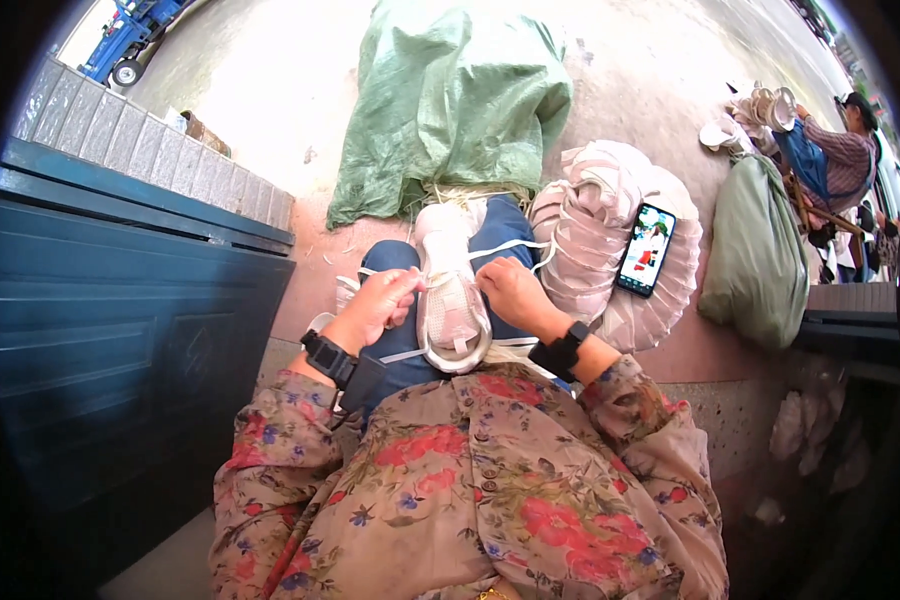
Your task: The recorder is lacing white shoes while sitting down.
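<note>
A pale pink and white shoe [452, 318] lies across my lap, its heel end toward me and its toe pointing away. At its left side my left hand [382, 302] is closed, the fingers pinched on the shoelace. My right hand [517, 292] is closed at the opposite edge of the lacing, pinching the lace there; its fingertips are partly hidden. A loose loop of white shoelace [515, 244] arches out beyond my right hand. Other white strands trail beside the shoe over my blue trousers [388, 258].
A green woven sack [455, 100] stands ahead of my knees. To the right, a phone [646, 250] with a lit screen rests on bundled pale pink shoe parts [665, 305]. Beyond are a full green sack [758, 250] and another person [838, 160]. A blue panel [130, 330] flanks my left.
</note>
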A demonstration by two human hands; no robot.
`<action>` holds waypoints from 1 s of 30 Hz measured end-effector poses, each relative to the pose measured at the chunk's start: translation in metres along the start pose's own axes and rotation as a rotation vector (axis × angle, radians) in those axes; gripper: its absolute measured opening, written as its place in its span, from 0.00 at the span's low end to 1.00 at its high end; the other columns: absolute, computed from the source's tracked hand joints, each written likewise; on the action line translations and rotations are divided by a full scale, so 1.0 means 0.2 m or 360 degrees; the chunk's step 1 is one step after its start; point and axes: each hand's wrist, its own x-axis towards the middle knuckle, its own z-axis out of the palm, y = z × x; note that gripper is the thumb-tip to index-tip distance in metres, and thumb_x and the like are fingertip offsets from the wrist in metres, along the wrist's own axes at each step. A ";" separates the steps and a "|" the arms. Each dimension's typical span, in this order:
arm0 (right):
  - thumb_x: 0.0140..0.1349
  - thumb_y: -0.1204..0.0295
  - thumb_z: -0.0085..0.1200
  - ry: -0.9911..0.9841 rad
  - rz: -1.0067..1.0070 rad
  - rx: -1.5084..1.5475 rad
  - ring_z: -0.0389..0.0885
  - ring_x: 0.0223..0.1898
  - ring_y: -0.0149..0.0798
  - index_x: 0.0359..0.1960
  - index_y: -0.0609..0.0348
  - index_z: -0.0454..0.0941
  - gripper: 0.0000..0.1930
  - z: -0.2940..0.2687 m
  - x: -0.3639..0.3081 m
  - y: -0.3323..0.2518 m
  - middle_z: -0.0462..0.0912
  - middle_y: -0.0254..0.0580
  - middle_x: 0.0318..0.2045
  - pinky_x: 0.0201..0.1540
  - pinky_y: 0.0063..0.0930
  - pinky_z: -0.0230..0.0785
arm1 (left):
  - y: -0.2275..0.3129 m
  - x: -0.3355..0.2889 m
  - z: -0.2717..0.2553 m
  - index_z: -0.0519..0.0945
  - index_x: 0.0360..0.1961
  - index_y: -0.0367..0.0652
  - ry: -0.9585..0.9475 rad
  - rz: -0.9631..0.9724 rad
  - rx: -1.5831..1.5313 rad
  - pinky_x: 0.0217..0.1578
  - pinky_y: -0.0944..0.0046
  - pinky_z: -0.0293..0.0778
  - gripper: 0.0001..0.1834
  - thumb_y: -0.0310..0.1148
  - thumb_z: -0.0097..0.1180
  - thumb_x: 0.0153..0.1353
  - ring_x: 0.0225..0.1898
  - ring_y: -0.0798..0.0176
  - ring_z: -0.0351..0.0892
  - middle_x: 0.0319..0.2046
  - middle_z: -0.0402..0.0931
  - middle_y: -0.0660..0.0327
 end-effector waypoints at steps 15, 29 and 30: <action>0.48 0.73 0.48 -0.0197 -0.0446 -0.0927 0.71 0.36 0.40 0.24 0.56 0.74 0.04 0.02 0.10 -0.10 0.75 0.39 0.26 0.38 0.35 0.60 | -0.19 -0.01 0.01 0.77 0.29 0.34 0.0572 0.0570 0.1100 0.24 0.67 0.69 0.13 0.33 0.45 0.60 0.21 0.66 0.73 0.19 0.74 0.57; 0.50 0.72 0.50 0.0063 -0.0113 -0.0694 0.71 0.36 0.42 0.25 0.55 0.72 0.03 0.06 0.06 -0.07 0.73 0.39 0.27 0.38 0.37 0.60 | -0.11 0.09 0.04 0.78 0.23 0.39 0.0951 0.1102 0.2134 0.31 0.53 0.69 0.10 0.33 0.50 0.53 0.31 0.47 0.72 0.24 0.75 0.51; 0.51 0.71 0.51 0.0052 -0.0100 -0.0728 0.71 0.36 0.42 0.25 0.55 0.73 0.04 0.05 0.05 -0.07 0.73 0.39 0.27 0.38 0.37 0.59 | -0.10 0.08 0.03 0.78 0.22 0.39 0.0911 0.1198 0.2232 0.32 0.53 0.68 0.09 0.32 0.51 0.52 0.32 0.48 0.71 0.24 0.74 0.52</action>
